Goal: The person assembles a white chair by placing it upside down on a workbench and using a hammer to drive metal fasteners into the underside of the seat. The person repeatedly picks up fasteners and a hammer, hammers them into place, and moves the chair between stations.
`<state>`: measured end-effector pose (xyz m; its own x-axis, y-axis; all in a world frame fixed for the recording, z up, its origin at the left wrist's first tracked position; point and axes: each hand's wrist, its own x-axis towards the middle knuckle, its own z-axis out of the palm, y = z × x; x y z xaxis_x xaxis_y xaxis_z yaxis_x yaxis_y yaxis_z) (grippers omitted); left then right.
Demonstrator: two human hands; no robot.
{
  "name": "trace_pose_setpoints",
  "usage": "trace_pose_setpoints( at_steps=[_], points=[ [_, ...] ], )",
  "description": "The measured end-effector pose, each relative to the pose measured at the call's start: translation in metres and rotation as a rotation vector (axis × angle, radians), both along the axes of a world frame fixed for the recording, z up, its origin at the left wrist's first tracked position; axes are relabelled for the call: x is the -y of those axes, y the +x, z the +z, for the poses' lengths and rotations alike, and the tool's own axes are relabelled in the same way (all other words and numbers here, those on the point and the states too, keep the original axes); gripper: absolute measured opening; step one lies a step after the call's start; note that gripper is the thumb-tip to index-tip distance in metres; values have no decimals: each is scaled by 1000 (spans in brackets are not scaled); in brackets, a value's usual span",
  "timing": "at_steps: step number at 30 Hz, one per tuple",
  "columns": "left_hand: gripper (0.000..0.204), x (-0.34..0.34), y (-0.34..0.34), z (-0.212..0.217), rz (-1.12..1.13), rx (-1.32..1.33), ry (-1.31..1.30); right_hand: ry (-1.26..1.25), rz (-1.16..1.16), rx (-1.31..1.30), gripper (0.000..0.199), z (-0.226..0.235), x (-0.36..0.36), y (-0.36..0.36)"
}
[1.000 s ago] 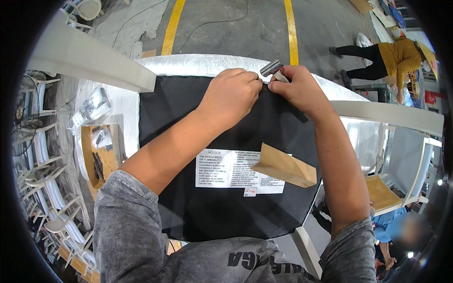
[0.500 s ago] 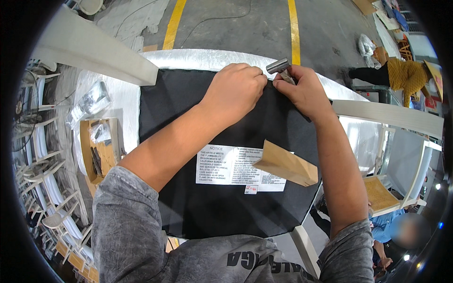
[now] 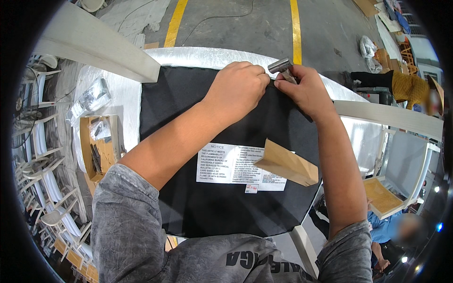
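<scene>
Shift since the earlier frame: co-worker in a mustard top now stands farther right, nearer the rim; hands and panel slide slightly up the view together. Nearest: grey shirt, its front at the near edge of a black fabric panel. On the panel: white printed label, its right part partly covered by a folded brown cardboard piece. Farther, at the panel's far edge: left hand, fingers curled in, tips bunched; cannot tell whether anything is pinched. Right hand just beside it, closed round a hammer; metal head juts out over the far edge, remainder mostly hidden by the fingers. Off to the left: open brown box holding dark items and a clear bag. Beyond the far edge: white sheeting, then grey floor with yellow lines.
</scene>
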<state>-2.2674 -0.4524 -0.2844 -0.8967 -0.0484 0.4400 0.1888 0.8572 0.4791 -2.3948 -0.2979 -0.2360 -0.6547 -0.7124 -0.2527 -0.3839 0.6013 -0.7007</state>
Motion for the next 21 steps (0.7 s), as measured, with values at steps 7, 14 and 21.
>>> trace_pose_setpoints(
  at_steps=[7, 14, 21],
  points=[
    [12, -1, 0, 1, -1, 25, 4, 68, -25, 100, 27, 3, 6, -6],
    [12, 0, 1, -1, 13, 14, 22, 135, 13, 31, 29, 6, 11, -4],
    [12, -2, -1, -1, 9, 8, 14, 68, -25, 85, 27, 8, -4, -6]
  ],
)
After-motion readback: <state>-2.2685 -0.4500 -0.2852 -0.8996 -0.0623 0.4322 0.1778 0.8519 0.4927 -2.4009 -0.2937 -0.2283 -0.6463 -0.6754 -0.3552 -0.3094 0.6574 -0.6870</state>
